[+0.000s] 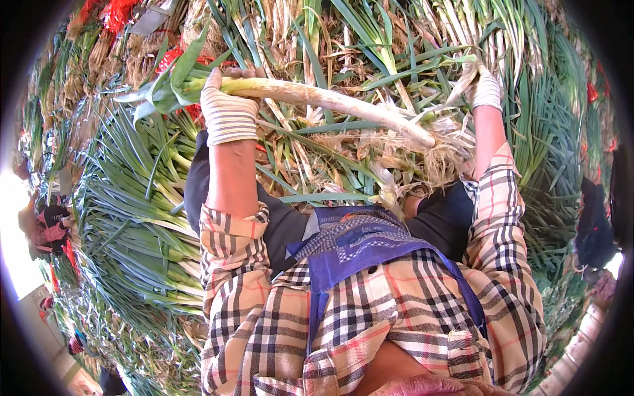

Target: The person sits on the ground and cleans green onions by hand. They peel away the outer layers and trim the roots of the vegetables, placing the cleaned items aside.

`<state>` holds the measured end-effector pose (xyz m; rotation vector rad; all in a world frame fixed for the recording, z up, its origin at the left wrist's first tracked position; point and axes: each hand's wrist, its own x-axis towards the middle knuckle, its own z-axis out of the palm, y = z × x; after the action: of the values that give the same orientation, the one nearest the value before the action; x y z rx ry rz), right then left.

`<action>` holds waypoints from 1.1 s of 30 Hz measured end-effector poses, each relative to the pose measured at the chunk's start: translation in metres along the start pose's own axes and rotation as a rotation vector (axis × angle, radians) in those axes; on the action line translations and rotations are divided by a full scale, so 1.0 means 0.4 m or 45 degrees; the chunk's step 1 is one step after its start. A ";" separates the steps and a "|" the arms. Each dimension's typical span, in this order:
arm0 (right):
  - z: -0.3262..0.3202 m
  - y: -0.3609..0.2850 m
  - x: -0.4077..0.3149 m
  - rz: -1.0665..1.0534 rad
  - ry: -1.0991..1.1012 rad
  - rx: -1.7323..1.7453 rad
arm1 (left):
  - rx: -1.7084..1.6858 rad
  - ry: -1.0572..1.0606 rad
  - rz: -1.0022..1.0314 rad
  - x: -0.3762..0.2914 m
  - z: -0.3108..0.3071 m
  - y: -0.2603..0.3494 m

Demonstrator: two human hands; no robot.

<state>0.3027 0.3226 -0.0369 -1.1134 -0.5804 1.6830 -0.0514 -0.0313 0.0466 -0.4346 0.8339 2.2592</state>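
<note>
My left hand (230, 106), in a striped knit glove, grips a long Welsh onion (322, 94) near where its white shaft meets the green leaves. The shaft slants down to the right and ends in a tuft of pale roots (443, 161). My right hand (484, 86), also gloved, is closed on a limp strip of outer leaf (464, 83), up and right of the roots and apart from the shaft. Below both hands, stripped leaves and dry husks (346, 148) lie heaped between my legs.
Green onions with spread leaves (143, 213) are piled at my left, and another pile (540, 128) lies at my right. Red ties (119, 15) show among bundles at the upper left. At the far left edge sits another person (47, 225).
</note>
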 end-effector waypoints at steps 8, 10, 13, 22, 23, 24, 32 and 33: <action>0.112 0.157 -0.205 0.048 -0.585 -1.098 | 0.312 -0.014 -0.187 0.007 -0.017 -0.138; 0.146 0.177 -0.237 0.030 -0.794 -1.358 | 0.371 -0.055 -0.200 -0.017 -0.008 -0.164; 0.199 0.188 -0.306 -0.107 -1.113 -1.544 | 0.351 -0.062 -0.192 -0.008 -0.014 -0.186; 0.225 0.131 -0.437 0.040 -1.219 -1.329 | 0.368 -0.215 -0.218 -0.005 -0.002 -0.177; 0.223 0.131 -0.446 -0.015 -1.215 -1.327 | 0.346 -0.225 -0.245 -0.009 0.001 -0.176; 0.223 0.133 -0.460 0.085 -1.176 -1.231 | 0.344 -0.272 -0.268 -0.012 -0.004 -0.175; 0.235 0.147 -0.472 0.181 -1.067 -1.136 | 0.214 -0.284 -0.240 -0.008 0.003 -0.188; 0.236 0.147 -0.471 0.222 -1.083 -1.053 | 0.205 -0.288 -0.235 -0.014 0.001 -0.186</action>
<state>0.2074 0.1395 0.0356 -0.9421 -1.8859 2.1119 0.0045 0.0083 0.0169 -0.1698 0.8149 2.0093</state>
